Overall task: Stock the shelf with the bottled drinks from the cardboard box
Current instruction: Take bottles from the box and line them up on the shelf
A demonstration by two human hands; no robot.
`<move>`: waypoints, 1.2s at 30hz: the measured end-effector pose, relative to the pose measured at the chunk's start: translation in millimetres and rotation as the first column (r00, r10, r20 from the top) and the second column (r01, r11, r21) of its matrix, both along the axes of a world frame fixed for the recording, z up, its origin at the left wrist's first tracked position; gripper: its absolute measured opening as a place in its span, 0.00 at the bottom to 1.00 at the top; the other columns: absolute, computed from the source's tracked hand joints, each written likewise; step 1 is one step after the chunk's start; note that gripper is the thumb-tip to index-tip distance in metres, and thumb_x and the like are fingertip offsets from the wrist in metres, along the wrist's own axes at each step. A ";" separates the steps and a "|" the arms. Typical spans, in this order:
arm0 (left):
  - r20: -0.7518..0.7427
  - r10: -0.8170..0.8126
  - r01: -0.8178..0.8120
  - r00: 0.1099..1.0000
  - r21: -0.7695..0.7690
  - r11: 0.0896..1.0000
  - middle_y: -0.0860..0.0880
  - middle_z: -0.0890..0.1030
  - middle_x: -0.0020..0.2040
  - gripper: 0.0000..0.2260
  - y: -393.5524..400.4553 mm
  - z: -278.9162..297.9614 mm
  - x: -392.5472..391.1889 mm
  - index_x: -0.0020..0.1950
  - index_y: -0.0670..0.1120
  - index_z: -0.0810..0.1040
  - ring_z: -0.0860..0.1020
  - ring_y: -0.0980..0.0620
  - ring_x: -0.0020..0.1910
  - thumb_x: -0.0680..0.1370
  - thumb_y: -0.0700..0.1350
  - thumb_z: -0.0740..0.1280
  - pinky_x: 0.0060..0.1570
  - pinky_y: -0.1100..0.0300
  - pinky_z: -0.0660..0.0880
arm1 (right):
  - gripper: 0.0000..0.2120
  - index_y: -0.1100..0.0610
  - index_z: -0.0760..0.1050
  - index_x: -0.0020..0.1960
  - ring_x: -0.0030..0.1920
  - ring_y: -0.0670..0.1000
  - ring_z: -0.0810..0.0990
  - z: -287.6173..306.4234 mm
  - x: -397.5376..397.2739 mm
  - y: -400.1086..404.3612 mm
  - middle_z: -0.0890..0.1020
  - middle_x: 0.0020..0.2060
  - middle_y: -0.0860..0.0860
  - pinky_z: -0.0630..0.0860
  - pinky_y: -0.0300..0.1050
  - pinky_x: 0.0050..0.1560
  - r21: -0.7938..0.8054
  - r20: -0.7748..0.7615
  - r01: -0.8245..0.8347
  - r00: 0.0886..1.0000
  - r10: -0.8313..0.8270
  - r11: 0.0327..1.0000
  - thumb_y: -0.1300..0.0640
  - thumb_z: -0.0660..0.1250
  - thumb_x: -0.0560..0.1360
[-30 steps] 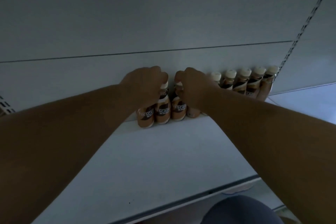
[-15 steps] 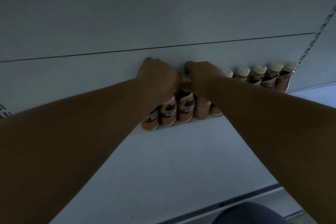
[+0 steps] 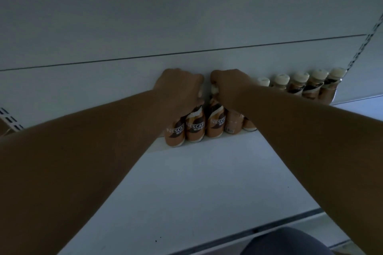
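Both my arms reach to the back of a white shelf (image 3: 207, 182). My left hand (image 3: 180, 89) is closed over the tops of two brown bottled drinks (image 3: 186, 128) with white caps. My right hand (image 3: 230, 87) grips the tops of the neighbouring bottles (image 3: 216, 124). These bottles stand against the back panel. Further right, a row of several more bottled drinks (image 3: 298, 87) lines the back wall. The cardboard box is out of sight.
A slotted upright (image 3: 364, 43) runs up the back panel at the right, another slotted upright (image 3: 10, 120) at the far left. The shelf's dark front edge (image 3: 269, 227) lies near me, with my knee (image 3: 290, 242) below it.
Both hands have pushed the held bottles back against the rear panel. The camera has shifted slightly, so the row at the right sits further right in view.
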State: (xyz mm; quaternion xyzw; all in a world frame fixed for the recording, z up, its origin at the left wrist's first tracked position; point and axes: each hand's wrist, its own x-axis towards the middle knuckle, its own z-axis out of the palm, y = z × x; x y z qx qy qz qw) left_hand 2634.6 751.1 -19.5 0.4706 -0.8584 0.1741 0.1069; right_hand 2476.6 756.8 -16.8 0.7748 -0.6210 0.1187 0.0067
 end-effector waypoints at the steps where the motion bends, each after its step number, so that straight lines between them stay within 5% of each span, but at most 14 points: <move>1: -0.033 -0.011 0.011 0.999 0.000 1.000 0.46 0.79 0.43 0.18 1.8 0.8 3.7 0.55 0.47 0.75 0.75 0.44 0.42 0.72 0.56 0.69 0.42 0.52 0.68 | 0.14 0.57 0.71 0.59 0.49 0.57 0.74 -0.1 2.9 1.6 0.73 0.47 0.56 0.67 0.48 0.42 -0.019 -0.024 0.009 1.000 -0.009 1.000 0.59 0.65 0.73; 5: 0.057 0.067 -0.063 0.996 -0.073 0.995 0.46 0.77 0.48 0.11 9.2 4.0 19.7 0.53 0.47 0.75 0.75 0.44 0.47 0.73 0.50 0.68 0.44 0.52 0.68 | 0.17 0.53 0.72 0.60 0.54 0.58 0.71 2.4 19.5 9.5 0.75 0.51 0.55 0.68 0.51 0.50 -0.207 -0.169 -0.119 0.982 0.084 0.971 0.52 0.65 0.72; 8: 0.129 0.193 -0.195 0.973 0.003 0.981 0.47 0.73 0.46 0.07 10.7 -0.6 23.0 0.50 0.46 0.77 0.74 0.45 0.42 0.76 0.47 0.65 0.38 0.53 0.66 | 0.16 0.53 0.73 0.56 0.51 0.57 0.72 2.8 33.5 13.2 0.76 0.46 0.53 0.62 0.49 0.47 -0.173 -0.177 -0.225 0.965 0.195 0.959 0.45 0.62 0.73; 12: -0.015 0.234 -0.228 0.972 0.177 0.958 0.44 0.77 0.51 0.09 6.0 0.0 25.1 0.53 0.44 0.77 0.73 0.46 0.43 0.76 0.46 0.67 0.39 0.54 0.67 | 0.11 0.56 0.73 0.55 0.47 0.57 0.75 2.6 37.3 10.5 0.76 0.45 0.55 0.65 0.47 0.43 -0.133 -0.076 -0.180 0.982 0.171 0.975 0.55 0.63 0.74; 15: -0.041 0.196 -0.186 0.980 0.179 0.966 0.45 0.76 0.54 0.14 6.1 -0.9 28.4 0.57 0.44 0.78 0.75 0.44 0.51 0.75 0.49 0.70 0.43 0.54 0.68 | 0.09 0.57 0.73 0.54 0.45 0.54 0.72 2.3 36.5 8.3 0.74 0.43 0.54 0.64 0.46 0.43 -0.098 -0.011 -0.191 0.982 0.190 0.977 0.58 0.62 0.75; 21: -0.035 0.145 -0.138 0.989 0.153 0.979 0.46 0.75 0.53 0.12 6.2 -2.7 31.4 0.55 0.46 0.79 0.75 0.45 0.50 0.74 0.49 0.70 0.43 0.54 0.69 | 0.09 0.58 0.72 0.55 0.44 0.54 0.71 -2.1 38.5 7.2 0.73 0.44 0.55 0.65 0.47 0.42 -0.127 0.000 -0.164 0.986 0.166 0.978 0.59 0.62 0.75; 25: 0.006 0.115 -0.115 0.993 0.083 0.990 0.45 0.76 0.51 0.13 7.7 -1.3 28.2 0.55 0.46 0.78 0.76 0.44 0.48 0.73 0.49 0.70 0.42 0.53 0.69 | 0.10 0.57 0.72 0.55 0.48 0.56 0.75 -1.8 35.1 9.6 0.76 0.47 0.55 0.68 0.47 0.44 -0.104 0.002 -0.173 0.985 0.174 0.979 0.56 0.63 0.75; 30: 0.008 -0.018 0.018 1.000 -0.030 0.999 0.45 0.76 0.56 0.23 4.3 -3.5 14.8 0.64 0.47 0.70 0.75 0.43 0.54 0.73 0.56 0.68 0.53 0.49 0.71 | 0.14 0.58 0.74 0.59 0.56 0.58 0.72 3.1 -3.9 13.2 0.76 0.54 0.57 0.69 0.50 0.54 -0.252 -0.028 -0.108 0.994 0.105 0.962 0.55 0.61 0.75; 36: -0.012 -0.034 0.035 0.999 0.073 0.997 0.46 0.73 0.51 0.14 -2.8 -3.6 -7.1 0.61 0.50 0.74 0.75 0.45 0.46 0.75 0.46 0.67 0.40 0.54 0.68 | 0.14 0.57 0.75 0.58 0.56 0.58 0.73 4.8 -22.9 3.0 0.77 0.52 0.57 0.70 0.51 0.53 -0.106 -0.059 -0.030 0.998 0.024 0.994 0.50 0.60 0.78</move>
